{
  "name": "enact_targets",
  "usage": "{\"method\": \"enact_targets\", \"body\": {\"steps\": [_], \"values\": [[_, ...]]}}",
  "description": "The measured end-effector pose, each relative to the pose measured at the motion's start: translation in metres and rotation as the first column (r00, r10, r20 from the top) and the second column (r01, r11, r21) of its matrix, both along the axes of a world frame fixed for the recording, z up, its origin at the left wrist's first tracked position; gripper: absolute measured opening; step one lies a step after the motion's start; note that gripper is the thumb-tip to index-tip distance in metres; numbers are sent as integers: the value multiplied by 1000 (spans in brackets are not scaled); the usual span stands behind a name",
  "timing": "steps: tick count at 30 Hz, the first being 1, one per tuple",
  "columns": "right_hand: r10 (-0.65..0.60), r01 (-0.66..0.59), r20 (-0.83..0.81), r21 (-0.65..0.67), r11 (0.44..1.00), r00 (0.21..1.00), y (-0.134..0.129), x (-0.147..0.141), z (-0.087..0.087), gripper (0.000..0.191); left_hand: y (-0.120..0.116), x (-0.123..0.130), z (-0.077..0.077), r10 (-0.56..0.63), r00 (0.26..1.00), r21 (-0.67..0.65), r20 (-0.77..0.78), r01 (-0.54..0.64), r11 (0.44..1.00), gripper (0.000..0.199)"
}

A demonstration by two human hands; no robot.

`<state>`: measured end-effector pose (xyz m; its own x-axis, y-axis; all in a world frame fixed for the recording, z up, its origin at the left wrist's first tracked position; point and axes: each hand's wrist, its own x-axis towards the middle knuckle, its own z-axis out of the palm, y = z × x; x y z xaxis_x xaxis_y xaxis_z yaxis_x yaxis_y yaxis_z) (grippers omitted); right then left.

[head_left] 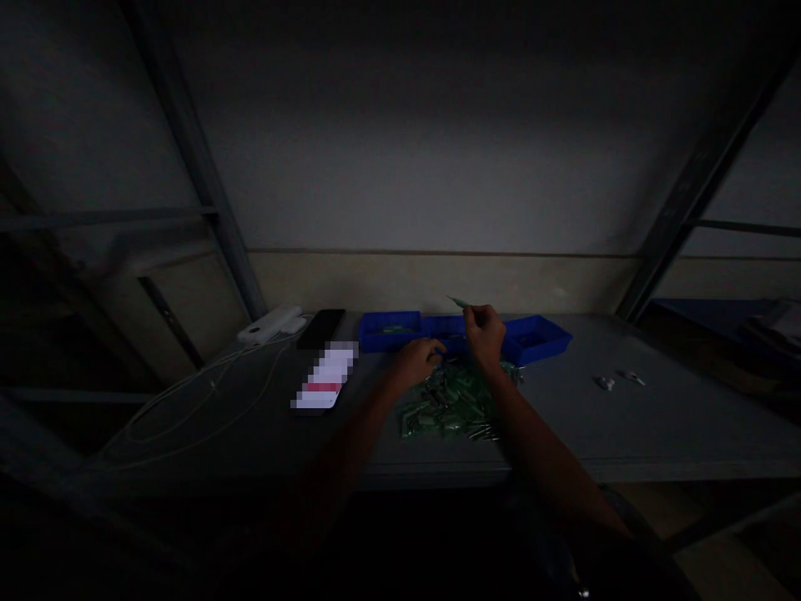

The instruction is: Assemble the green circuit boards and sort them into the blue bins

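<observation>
My right hand [485, 334] is raised over the middle blue bin, thumb and fingers pinched on a small green plastic packet [458, 301] that points up and to the left. Lower and to the left, my left hand [418, 361] hovers by the near edge of the bins, fingers loosely bent and apart; nothing shows between them. Under both hands lies a pile of green packets [460, 401] mixed with thin shiny metal pieces [485, 431]. Dim light hides the details of the pieces.
Behind the pile stand a left blue bin [369, 342] with packets inside, a middle blue bin [447, 325] and a right blue bin [544, 349]. A lit phone [325, 380], a dark flat object [322, 327], a white power strip [270, 324] and cables lie left. Small metal parts [604, 383] lie right.
</observation>
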<state>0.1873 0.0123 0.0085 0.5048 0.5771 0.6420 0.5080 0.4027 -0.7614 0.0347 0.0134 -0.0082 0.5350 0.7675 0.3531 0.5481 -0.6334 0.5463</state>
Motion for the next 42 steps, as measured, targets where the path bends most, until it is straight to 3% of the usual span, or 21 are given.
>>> {"method": "enact_targets", "body": {"steps": [3,6,7,11,14,17,21,25,28,30,34,38,40,42], "values": [[41,-39,59,-26,999,997,10,-18,2,27,1,1,1,14,1000,50,-16,-13,999,23],[258,-225,217,-167,960,941,22,-37,5,23,5,-3,4,57,997,79,-50,-53,996,14],[281,-227,262,-220,949,923,25,-41,6,26,6,-4,5,64,996,77,-55,-60,995,13],[161,-91,290,-239,967,944,17,-36,9,47,8,-12,13,78,994,25,79,-80,997,14],[93,-49,201,-214,976,975,1,-20,10,45,9,-15,19,116,957,-26,265,-113,993,15],[140,-108,128,-232,967,982,-10,-17,7,40,11,-17,23,183,875,-79,448,-165,983,12],[242,-237,-9,-240,941,970,-13,-35,1,37,16,-21,24,260,684,-145,681,-222,964,17],[430,-477,-218,-269,837,876,-14,-54,-1,42,17,-22,24,328,519,-232,789,-243,942,25],[528,-602,-301,-261,755,794,-19,-60,0,44,17,-20,23,342,478,-266,809,-221,938,26],[555,-622,-297,-232,748,777,-20,-61,1,42,17,-19,22,323,482,-256,815,-200,946,25],[457,-496,-222,-174,851,861,-18,-55,1,37,16,-17,21,343,513,-275,787,-206,939,30],[229,-214,66,-180,960,971,-17,-46,0,33,10,-17,22,409,659,-438,631,-133,889,34],[198,-150,252,-200,968,947,-19,-45,-1,30,7,-16,23,386,695,-511,607,-31,859,40],[227,-143,410,-224,964,883,-22,-47,-2,31,5,-16,24,371,668,-553,645,73,830,45]]}}
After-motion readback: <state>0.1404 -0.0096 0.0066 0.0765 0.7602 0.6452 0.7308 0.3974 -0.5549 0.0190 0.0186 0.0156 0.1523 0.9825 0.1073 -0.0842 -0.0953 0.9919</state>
